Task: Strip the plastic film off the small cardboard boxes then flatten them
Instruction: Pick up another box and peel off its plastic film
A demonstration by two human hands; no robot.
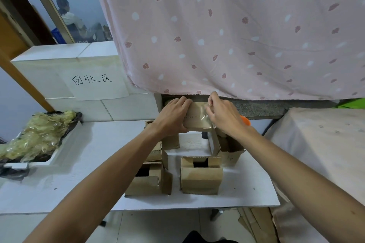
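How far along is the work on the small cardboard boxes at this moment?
Done: a heap of stripped film lies in the bin at left. In hand: the left hand holds a cardboard box while the right hand pinches its plastic film. Left: several open boxes stand unflattened on the white table.

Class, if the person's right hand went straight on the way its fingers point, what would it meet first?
Probably the lower hem of the pink curtain, just beyond the right hand, whose fingers pinch the film on the held box. Depth is unclear, so a gap may remain.
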